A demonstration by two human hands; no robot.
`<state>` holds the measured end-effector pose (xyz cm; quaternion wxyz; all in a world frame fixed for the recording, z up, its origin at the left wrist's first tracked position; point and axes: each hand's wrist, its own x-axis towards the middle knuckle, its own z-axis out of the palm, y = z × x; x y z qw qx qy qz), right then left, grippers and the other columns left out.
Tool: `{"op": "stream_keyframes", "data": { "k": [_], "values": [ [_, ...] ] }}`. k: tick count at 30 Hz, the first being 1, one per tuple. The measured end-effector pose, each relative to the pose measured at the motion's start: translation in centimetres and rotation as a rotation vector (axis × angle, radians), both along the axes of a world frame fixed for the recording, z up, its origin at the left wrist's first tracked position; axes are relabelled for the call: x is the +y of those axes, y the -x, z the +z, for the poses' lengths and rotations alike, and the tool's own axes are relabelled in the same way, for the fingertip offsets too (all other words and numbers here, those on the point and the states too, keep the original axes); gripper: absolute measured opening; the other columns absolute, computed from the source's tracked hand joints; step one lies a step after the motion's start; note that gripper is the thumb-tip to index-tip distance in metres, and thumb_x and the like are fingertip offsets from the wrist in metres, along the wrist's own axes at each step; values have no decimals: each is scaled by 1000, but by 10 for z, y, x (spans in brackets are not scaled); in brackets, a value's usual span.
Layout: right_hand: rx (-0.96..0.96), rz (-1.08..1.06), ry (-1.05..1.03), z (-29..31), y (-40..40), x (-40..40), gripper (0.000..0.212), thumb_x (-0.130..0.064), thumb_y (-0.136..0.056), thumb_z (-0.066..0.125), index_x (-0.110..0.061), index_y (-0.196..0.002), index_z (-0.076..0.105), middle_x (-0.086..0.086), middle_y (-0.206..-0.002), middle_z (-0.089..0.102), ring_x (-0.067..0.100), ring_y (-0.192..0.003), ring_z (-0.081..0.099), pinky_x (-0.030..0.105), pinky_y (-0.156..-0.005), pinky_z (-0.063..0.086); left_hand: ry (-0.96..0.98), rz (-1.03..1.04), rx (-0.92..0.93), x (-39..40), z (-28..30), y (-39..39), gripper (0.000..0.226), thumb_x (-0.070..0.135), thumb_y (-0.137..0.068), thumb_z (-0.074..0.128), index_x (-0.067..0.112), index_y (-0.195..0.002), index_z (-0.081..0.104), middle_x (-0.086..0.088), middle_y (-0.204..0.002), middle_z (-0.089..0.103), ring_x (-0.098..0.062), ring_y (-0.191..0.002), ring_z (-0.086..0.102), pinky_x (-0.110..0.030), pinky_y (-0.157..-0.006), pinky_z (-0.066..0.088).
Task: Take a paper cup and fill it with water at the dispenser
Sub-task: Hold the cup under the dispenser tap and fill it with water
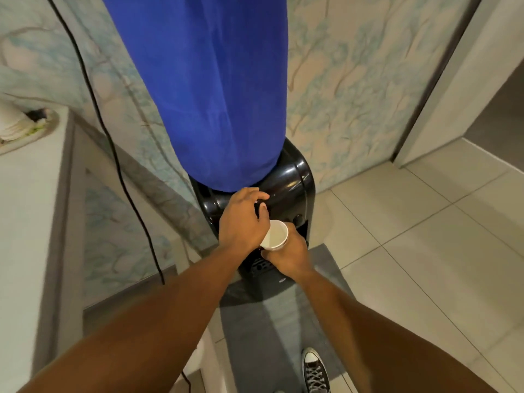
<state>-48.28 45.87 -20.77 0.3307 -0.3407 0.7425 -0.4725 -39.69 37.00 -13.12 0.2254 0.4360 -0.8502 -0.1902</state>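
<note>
Cup (pixel 274 234) in front of dispenser (pixel 286 177), counter (pixel 25 222) to left, cup stack (pixel 11 120) on it

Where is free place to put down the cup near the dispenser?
The white counter, between the cup stack and the black cable, is bare. The dispenser front is crowded: both hands meet there around the paper cup.

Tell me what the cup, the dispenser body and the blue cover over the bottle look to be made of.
Cup: thin white matte paper, rolled rim. Dispenser body: glossy black, likely moulded plastic, with sharp light reflections. Blue cover: woven cloth, soft folds, no shine.
</note>
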Motion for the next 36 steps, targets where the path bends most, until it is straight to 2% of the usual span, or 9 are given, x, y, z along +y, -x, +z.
{"op": "stream_keyframes", "data": {
  "k": [6,8,11,13,20,27,29,32,36],
  "values": [
    [-39,-42,-60,-54,13,10,72,-13,-57,86,-21,-120,52,-6,-109,59,14,-103,54,16,-74,42,100,-69,-170,1,-32,7,42,27,-89,60,24,-131,58,5,-145,45,-14,-136,36,-38,-108,39],
    [-58,-40,-131,-105,23,8,73,-14,-57,87,-19,-120,51,-5,-109,58,12,-100,52,13,-71,40,102,-111,-270,-5,-76,19,50,26,-88,63,21,-136,53,0,-149,42,-18,-140,32,-40,-115,30],
    [-54,-15,-164,-119,26,11,75,-15,-58,88,-17,-122,50,-5,-108,56,13,-100,51,16,-72,41,143,-134,-363,-7,-89,15,62,25,-87,64,18,-145,42,-5,-155,32,-21,-146,20,-40,-120,14],
    [-52,4,-188,-134,28,5,76,-15,-58,88,-16,-124,51,-1,-113,58,15,-102,51,23,-77,42,203,-150,-410,-14,-100,21,69,28,-87,64,17,-149,34,-6,-159,24,-22,-148,11,-42,-121,8],
    [-79,-3,-179,-143,29,-3,78,-16,-59,89,-15,-126,50,2,-118,59,15,-107,50,26,-84,43,404,-145,-533,-19,-95,25,92,43,-86,66,19,-156,10,-12,-162,-4,-28,-149,-7,-53,-119,8],
    [-113,-46,-162,-173,25,-24,77,-18,-57,89,-17,-124,51,0,-116,61,18,-106,57,32,-84,53,492,-120,-536,-31,-118,24,111,57,-76,72,21,-156,5,-13,-162,-2,-29,-149,-8,-54,-118,3],
    [-120,-65,-156,-180,25,-31,77,-20,-57,90,-18,-123,51,-2,-114,61,15,-104,57,25,-79,53,525,-117,-528,-36,-123,24,114,56,-72,76,22,-156,7,-12,-162,0,-28,-149,-6,-53,-118,3],
    [-132,-90,-150,-187,28,-41,79,-22,-54,92,-20,-122,52,-8,-108,59,9,-100,53,5,-66,38,563,-107,-491,-40,-128,25,114,50,-69,80,24,-156,11,-9,-161,2,-26,-149,-1,-52,-118,3],
    [-141,-105,-152,-199,32,-50,79,-20,-53,92,-20,-121,52,-8,-105,58,9,-98,52,-1,-60,35,569,-89,-458,-42,-130,27,115,48,-63,84,28,-154,17,-7,-159,7,-25,-147,6,-50,-118,6]
  ]
}}
